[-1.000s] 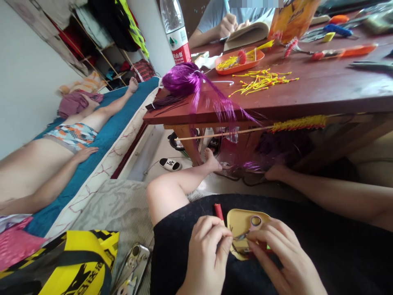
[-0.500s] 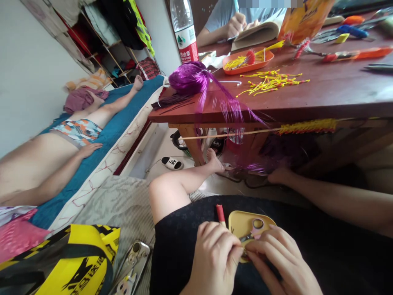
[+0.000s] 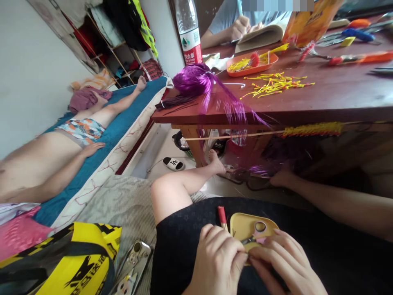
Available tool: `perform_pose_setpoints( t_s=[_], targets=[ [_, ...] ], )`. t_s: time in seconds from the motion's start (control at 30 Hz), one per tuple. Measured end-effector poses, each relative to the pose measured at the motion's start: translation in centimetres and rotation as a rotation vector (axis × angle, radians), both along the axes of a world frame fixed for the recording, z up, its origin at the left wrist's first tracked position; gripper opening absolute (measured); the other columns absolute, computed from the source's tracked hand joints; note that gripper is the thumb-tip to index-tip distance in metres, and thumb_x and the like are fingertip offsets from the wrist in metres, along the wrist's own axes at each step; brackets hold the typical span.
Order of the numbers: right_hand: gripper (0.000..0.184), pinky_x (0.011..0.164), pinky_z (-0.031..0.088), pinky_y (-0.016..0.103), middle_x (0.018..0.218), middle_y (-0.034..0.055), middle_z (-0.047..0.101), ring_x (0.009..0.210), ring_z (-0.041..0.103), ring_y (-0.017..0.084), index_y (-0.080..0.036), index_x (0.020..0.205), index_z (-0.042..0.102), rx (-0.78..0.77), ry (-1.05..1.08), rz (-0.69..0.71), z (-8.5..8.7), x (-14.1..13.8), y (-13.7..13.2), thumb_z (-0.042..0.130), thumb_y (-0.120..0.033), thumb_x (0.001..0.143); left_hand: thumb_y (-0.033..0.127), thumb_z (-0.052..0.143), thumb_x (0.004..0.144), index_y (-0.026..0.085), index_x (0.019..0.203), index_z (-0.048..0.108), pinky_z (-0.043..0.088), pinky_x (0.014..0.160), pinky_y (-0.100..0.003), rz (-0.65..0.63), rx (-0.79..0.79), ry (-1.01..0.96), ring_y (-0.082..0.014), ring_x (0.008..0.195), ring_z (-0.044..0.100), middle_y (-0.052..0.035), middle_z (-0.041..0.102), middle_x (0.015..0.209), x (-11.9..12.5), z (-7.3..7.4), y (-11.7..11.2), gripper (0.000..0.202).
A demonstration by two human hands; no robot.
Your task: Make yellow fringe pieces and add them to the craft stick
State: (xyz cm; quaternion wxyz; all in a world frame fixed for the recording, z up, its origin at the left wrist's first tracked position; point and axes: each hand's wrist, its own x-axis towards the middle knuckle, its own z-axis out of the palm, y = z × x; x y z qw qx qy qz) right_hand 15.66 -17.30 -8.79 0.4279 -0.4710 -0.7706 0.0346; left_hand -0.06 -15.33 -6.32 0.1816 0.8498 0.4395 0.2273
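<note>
My left hand (image 3: 216,256) and my right hand (image 3: 281,258) meet over my lap, thumbs and fingertips pinched close together. Whatever is between the fingertips is too small and covered to name. Just beyond them a yellow tray (image 3: 241,223) rests on dark cloth (image 3: 181,241). Scissors (image 3: 260,227) with pink handles lie in the tray, partly behind my right hand. A small red-ended stick or tube (image 3: 221,215) stands out beside the tray, above my left hand.
Ahead is a brown table (image 3: 337,90) with purple strands (image 3: 192,80), yellow red-tipped pieces (image 3: 276,85), an orange dish (image 3: 270,61) and a bottle (image 3: 192,39). A person (image 3: 242,28) sits behind it. Another person (image 3: 46,151) lies on the bed. To my left are a yellow bag (image 3: 82,262) and a phone (image 3: 135,262).
The whole view has shifted slightly, so things appear a little further right. Both hands stay pinched together over the lap, with only small finger movement.
</note>
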Motion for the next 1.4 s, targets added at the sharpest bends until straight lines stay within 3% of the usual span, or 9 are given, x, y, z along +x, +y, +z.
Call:
perform_pose_setpoints(
  t_s=[1.2,1.4],
  targets=[
    [0.017,0.07,0.044,0.029,0.061,-0.0034,0.062,0.062,0.059,0.015,-0.022,0.073,0.057,-0.004,0.021,-0.032,0.47,0.03,0.09,0.046,-0.022,0.086,0.02,0.037,0.088,0.017,0.066,0.05,0.036,0.064,-0.028,-0.008,-0.01,0.02,-0.0133,0.061,0.049,-0.0002,0.055,0.06,-0.01,0.22,0.15,0.025],
    [0.013,0.074,0.045,0.033,0.074,0.0038,0.063,0.074,0.06,0.02,-0.018,0.081,0.057,-0.011,0.001,-0.048,-0.3,0.44,-0.19,0.049,-0.027,0.085,0.023,0.038,0.088,0.017,0.067,0.051,0.036,0.063,-0.028,-0.015,-0.031,0.012,-0.0138,0.061,0.049,-0.0006,0.055,0.06,-0.07,0.32,0.13,0.025]
  ],
)
